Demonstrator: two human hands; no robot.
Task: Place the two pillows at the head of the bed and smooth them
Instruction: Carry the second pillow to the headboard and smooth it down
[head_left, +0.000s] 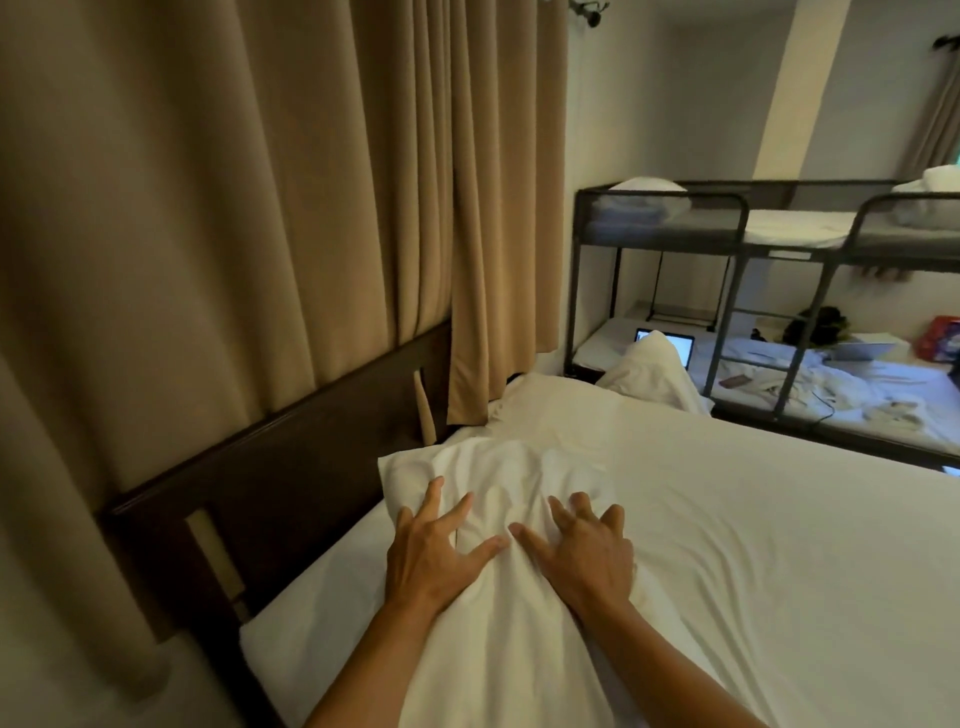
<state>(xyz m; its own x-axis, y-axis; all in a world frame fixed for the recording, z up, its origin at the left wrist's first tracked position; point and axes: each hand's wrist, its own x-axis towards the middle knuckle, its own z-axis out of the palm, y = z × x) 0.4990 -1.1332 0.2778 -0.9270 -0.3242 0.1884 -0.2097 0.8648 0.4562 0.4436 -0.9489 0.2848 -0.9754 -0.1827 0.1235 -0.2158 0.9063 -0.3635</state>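
A white pillow lies at the head of the bed, next to the dark wooden headboard. Its cover is wrinkled. My left hand and my right hand both rest flat on its near half, fingers spread, holding nothing. A second white pillow lies farther along the head of the bed, touching the first one's far end. The white sheet covers the mattress to the right of both pillows.
Tan curtains hang behind the headboard. A dark metal bunk bed stands at the far right with a lit laptop, crumpled bedding and small items on its lower bunk. A white bundle sits past the bed's far corner.
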